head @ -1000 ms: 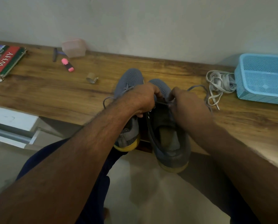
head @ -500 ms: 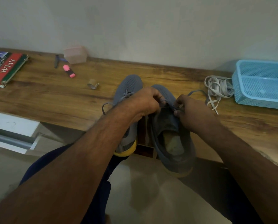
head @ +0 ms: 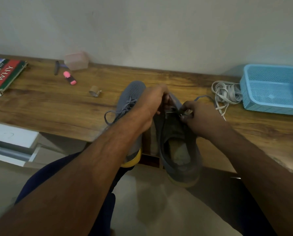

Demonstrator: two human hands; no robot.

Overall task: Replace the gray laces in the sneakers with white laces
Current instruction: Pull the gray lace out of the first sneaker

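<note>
Two grey sneakers with yellow soles lie side by side across the front edge of the wooden table. The left sneaker still carries its gray lace, partly under my left forearm. My left hand grips the upper of the right sneaker near the tongue. My right hand pinches the gray lace at an eyelet on that shoe's right side; the lace's loose end trails back over the table. A loose pile of white laces lies to the right.
A light blue plastic basket stands at the far right beside the laces. On the left are a book, a pink highlighter, a dark pen, a pink tub and a small tape roll. White drawers sit below.
My right hand has slid from the middle of the right sneaker to its right eyelets, drawing the gray lace. My left hand keeps its grip. The right sneaker has shifted slightly.
</note>
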